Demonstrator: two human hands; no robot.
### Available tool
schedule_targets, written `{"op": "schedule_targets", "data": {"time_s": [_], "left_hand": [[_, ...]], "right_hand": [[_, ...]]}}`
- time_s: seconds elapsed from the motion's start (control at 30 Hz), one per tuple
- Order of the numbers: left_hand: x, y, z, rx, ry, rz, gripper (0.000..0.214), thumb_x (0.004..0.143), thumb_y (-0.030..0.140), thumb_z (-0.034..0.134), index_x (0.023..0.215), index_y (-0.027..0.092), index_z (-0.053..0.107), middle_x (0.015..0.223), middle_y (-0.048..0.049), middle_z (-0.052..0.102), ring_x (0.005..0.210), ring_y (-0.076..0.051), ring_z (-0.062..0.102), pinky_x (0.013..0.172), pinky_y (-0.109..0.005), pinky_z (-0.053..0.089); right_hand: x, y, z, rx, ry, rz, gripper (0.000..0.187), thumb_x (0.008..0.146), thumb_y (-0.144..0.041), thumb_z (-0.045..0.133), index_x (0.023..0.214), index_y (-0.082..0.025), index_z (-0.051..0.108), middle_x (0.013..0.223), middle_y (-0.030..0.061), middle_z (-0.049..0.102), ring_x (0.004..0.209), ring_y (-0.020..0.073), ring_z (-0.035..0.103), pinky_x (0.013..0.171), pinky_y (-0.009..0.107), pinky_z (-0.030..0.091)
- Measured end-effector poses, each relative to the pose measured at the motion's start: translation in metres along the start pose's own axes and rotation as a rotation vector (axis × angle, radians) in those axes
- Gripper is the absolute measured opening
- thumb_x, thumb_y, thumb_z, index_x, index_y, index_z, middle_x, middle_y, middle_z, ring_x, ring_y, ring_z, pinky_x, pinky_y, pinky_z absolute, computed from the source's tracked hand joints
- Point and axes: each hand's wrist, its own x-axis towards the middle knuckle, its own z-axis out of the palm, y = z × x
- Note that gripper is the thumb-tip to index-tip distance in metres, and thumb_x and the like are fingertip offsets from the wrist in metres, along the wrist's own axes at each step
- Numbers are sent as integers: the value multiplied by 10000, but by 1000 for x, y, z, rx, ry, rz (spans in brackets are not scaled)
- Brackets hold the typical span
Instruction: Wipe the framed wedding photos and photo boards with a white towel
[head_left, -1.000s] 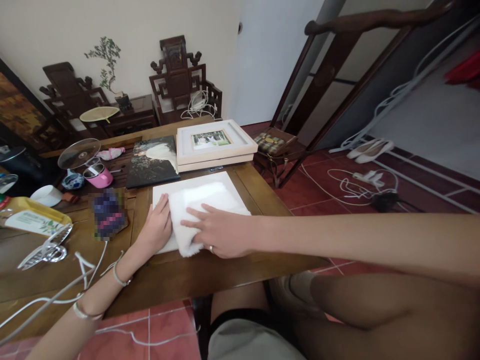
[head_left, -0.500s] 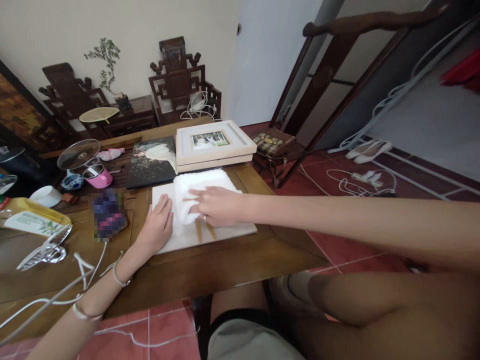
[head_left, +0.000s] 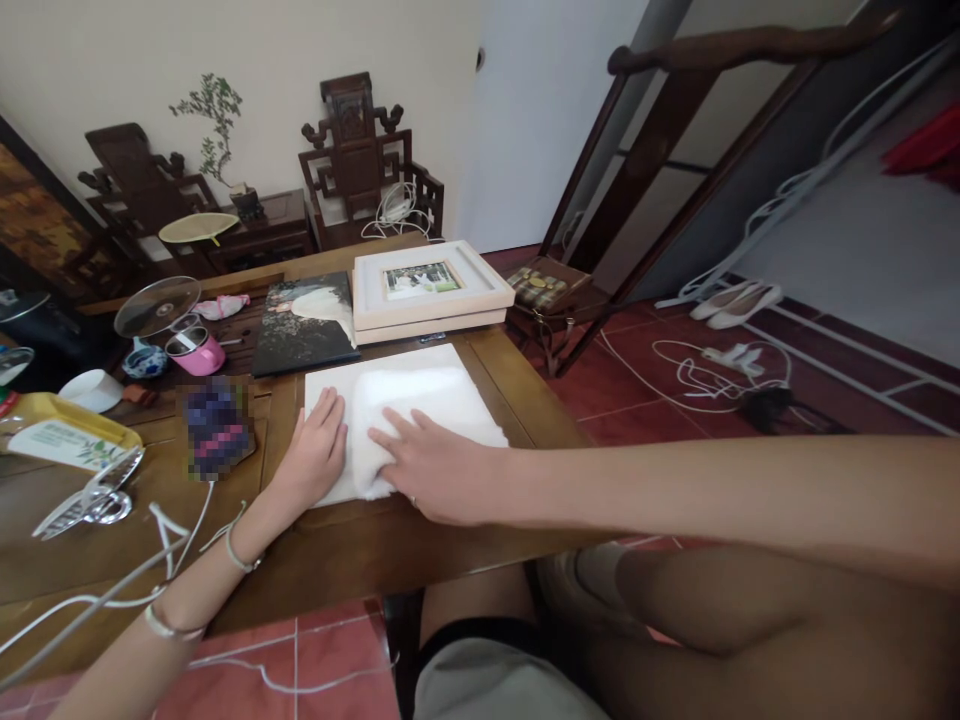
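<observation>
A flat white board (head_left: 328, 383) lies near the table's front edge. On it rests a fluffy white folded towel (head_left: 412, 385), covering much of its surface. My right hand (head_left: 442, 470) holds the towel from above at its near side, fingers spread over the pile and the thumb low at its edge. My left hand (head_left: 319, 450) lies flat on the board's left edge, fingers straight and close together, holding nothing. The part of the board under the towel is hidden.
Behind the board are a framed photo (head_left: 427, 280) and a dark picture panel (head_left: 304, 325). Leftward stand a pink mug (head_left: 196, 350), an oil bottle (head_left: 67, 430), a silver hair claw (head_left: 94, 500) and white cables (head_left: 112, 595). A wooden chair (head_left: 645, 150) stands at the right.
My right hand has moved toward me with the towel, which now covers the tan marks that showed on the board's near part. My left hand stays in place.
</observation>
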Motion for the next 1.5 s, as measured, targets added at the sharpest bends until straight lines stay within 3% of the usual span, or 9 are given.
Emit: {"op": "schedule_targets", "data": {"time_s": [0.27,0.47,0.67,0.83,1.03,1.17,1.23,1.37,1.5], "left_hand": [[0,-3,9,-7,1,8,476,993,242,280,1435,106,394,1550,-216,349,1473,-315,261,1156,-602,253],[-2,-1,8,-28,-5,16,517,946,170,317,1458,129,375,1556,-209,340,1475,-311,258,1155,-619,238],[-1,-4,13,-18,-32,24,583,879,121,386,1462,107,373,1565,-230,306,1479,-336,233,1149,-636,234],[0,-3,13,-17,-24,22,562,922,158,370,1484,130,344,1568,-221,306,1478,-330,239,1151,-630,237],[1,1,6,-20,-8,9,483,993,237,275,1452,128,377,1561,-205,334,1478,-310,247,1156,-609,244],[-2,3,3,-10,-13,1,477,988,246,273,1430,114,396,1555,-217,339,1477,-318,251,1149,-619,249],[-3,4,3,-8,-15,-3,481,983,237,273,1428,104,398,1551,-224,340,1474,-324,255,1145,-625,254],[-3,3,4,2,-28,-2,484,980,241,278,1423,88,400,1553,-220,340,1478,-322,245,1158,-610,243],[-3,-4,4,-1,-24,-8,483,983,245,276,1423,87,396,1555,-219,336,1477,-328,244,1150,-622,254]], "right_hand": [[12,20,16,-19,69,9,369,887,-206,527,1228,-120,640,1460,189,463,1375,413,354,975,508,448],[22,33,5,-49,-2,5,388,896,-123,444,1245,-99,612,1453,213,451,1342,399,390,931,497,475],[26,24,2,-60,-51,16,400,887,-147,486,1264,-118,617,1462,231,432,1356,460,351,931,550,456],[13,10,1,-31,-64,2,418,890,-146,478,1286,-135,611,1503,223,390,1373,459,337,980,575,415],[2,2,-5,51,-39,-23,323,863,-156,530,1150,-125,676,1331,209,566,1318,412,429,916,491,478],[11,18,-7,86,-52,75,315,884,-133,477,1135,-111,666,1120,186,655,1131,324,588,798,387,505],[16,31,-5,91,-25,139,325,897,-148,469,1161,-114,655,1112,195,647,1029,299,634,749,371,502],[22,53,0,126,22,224,360,930,-200,443,1235,-145,626,1140,199,629,937,282,659,720,368,487],[28,57,2,107,11,251,361,913,-168,450,1219,-116,633,1096,203,639,927,286,657,724,364,473]]}}
